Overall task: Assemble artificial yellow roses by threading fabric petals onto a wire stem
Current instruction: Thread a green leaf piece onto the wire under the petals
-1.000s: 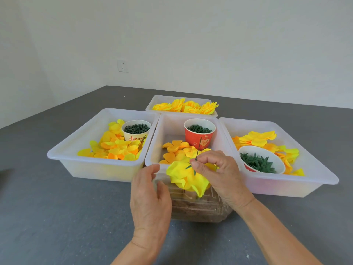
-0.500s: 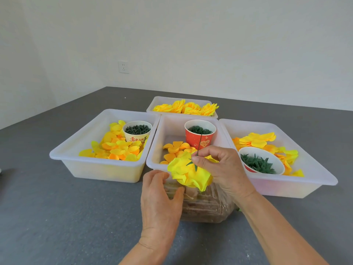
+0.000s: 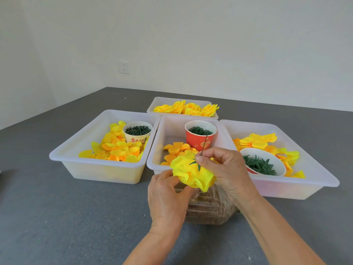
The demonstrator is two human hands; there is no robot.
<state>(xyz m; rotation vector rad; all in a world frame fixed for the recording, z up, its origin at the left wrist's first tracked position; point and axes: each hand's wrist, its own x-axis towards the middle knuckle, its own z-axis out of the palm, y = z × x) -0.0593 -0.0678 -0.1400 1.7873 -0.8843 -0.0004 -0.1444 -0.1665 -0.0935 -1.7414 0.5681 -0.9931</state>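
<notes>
A yellow fabric rose (image 3: 191,174) hangs upside down between my hands, its green sepal (image 3: 196,164) on top. A thin green wire stem (image 3: 204,143) rises from it. My right hand (image 3: 225,169) pinches the stem just above the sepal. My left hand (image 3: 166,197) grips the petals from below and on the left. Loose yellow and orange petals (image 3: 116,148) lie in the left bin, more petals (image 3: 175,149) in the middle bin, and larger petal layers (image 3: 257,140) in the right bin.
Three white bins (image 3: 99,165) stand side by side on the grey table; a fourth bin (image 3: 158,104) behind holds finished roses (image 3: 187,109). A white cup (image 3: 137,131), a red cup (image 3: 199,135) and a bowl (image 3: 265,163) hold green parts. A clear plastic container (image 3: 208,209) sits under my hands.
My left hand has risen and moved right from beside the rose to grip its petals. My right hand has kept its pinch on the stem, nearly still.
</notes>
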